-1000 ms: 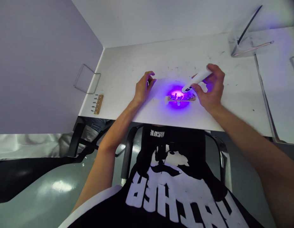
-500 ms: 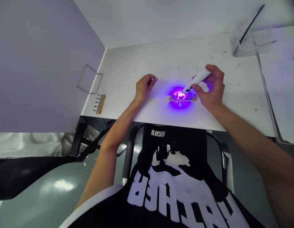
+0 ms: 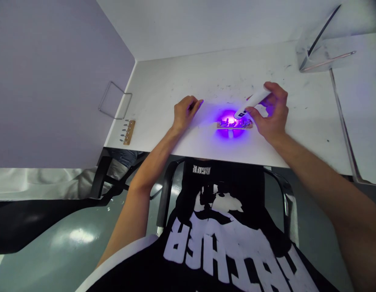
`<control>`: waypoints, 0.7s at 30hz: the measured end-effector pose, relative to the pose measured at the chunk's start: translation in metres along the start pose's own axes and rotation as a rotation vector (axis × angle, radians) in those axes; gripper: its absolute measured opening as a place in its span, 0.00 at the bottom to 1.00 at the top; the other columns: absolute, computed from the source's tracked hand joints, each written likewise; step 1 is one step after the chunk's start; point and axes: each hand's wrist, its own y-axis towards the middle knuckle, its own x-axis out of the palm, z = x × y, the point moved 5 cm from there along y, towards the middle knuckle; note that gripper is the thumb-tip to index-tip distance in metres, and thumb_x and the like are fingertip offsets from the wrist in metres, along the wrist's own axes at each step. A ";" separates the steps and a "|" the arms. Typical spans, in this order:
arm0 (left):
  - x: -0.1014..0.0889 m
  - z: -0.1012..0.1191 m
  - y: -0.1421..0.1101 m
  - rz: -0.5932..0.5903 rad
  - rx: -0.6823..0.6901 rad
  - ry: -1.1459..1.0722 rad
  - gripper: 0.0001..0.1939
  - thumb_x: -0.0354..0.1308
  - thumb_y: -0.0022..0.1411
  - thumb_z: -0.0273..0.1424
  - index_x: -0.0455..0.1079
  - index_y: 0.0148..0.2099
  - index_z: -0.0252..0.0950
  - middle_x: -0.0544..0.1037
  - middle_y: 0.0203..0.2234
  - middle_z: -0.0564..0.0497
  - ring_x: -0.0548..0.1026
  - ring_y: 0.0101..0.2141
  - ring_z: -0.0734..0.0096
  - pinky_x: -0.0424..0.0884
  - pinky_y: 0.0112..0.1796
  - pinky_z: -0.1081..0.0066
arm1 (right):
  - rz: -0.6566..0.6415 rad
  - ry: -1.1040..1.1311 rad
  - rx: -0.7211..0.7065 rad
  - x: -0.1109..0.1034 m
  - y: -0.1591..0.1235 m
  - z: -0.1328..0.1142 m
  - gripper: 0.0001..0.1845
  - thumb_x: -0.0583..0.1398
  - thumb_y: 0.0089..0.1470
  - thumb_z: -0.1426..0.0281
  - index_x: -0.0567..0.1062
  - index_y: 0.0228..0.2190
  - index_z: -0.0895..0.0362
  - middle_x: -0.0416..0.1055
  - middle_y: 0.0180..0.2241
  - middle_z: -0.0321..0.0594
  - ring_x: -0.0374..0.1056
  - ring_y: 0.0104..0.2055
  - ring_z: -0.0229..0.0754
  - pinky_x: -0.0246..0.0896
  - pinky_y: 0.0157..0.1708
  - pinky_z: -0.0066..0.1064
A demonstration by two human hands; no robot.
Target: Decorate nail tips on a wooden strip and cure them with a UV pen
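My right hand point(image 3: 273, 115) is closed around a white handheld UV lamp point(image 3: 253, 102), tilted so its lit end points down and left. Its purple light falls on a small wooden stand point(image 3: 235, 125) that bears several small pieces along its top, too glare-washed to make out fully. The lamp's tip is just above the stand, near its middle; whether they touch I cannot tell. To the left, my left hand point(image 3: 184, 112) rests on the white table point(image 3: 163, 89) with its fingers curled and thumb and fingertips together. Anything within that pinch is hidden.
A second wooden stand point(image 3: 129, 132) with several small grey pieces lies near the table's left end. Close to it a wire frame point(image 3: 115, 100) stands against the side panel. A clear holder point(image 3: 315, 59) with thin sticks is at the back right.
Almost nothing differs. The whole view has shifted very slightly, while the lamp, the lit stand and both hands keep the same places relative to each other.
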 end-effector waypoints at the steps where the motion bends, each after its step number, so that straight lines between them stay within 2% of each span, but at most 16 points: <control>1: 0.000 0.002 0.000 -0.008 0.029 0.015 0.26 0.50 0.72 0.47 0.62 0.25 0.37 0.64 0.19 0.55 0.61 0.22 0.79 0.57 0.27 0.71 | -0.002 0.002 0.008 0.000 0.000 -0.001 0.39 0.65 0.51 0.47 0.58 0.61 0.33 0.69 0.59 0.34 0.77 0.48 0.49 0.77 0.50 0.54; 3: -0.001 0.006 -0.001 -0.011 0.067 0.034 0.30 0.47 0.74 0.46 0.55 0.20 0.36 0.58 0.16 0.56 0.58 0.20 0.80 0.55 0.26 0.70 | -0.019 0.002 0.039 -0.001 -0.001 -0.003 0.38 0.65 0.52 0.49 0.59 0.61 0.33 0.69 0.59 0.35 0.76 0.48 0.49 0.76 0.52 0.53; 8: -0.003 0.007 -0.002 0.030 0.110 0.065 0.31 0.45 0.74 0.46 0.48 0.20 0.36 0.52 0.15 0.57 0.52 0.19 0.80 0.48 0.24 0.69 | -0.031 -0.027 0.019 -0.001 -0.002 -0.004 0.41 0.66 0.49 0.46 0.59 0.61 0.34 0.72 0.57 0.35 0.77 0.45 0.49 0.77 0.48 0.55; 21: -0.001 0.005 -0.003 0.029 0.144 0.083 0.32 0.42 0.75 0.47 0.46 0.20 0.35 0.50 0.15 0.57 0.49 0.19 0.81 0.46 0.24 0.69 | -0.026 -0.030 0.065 -0.002 -0.002 -0.005 0.37 0.66 0.52 0.48 0.60 0.60 0.36 0.71 0.58 0.35 0.76 0.49 0.49 0.76 0.52 0.54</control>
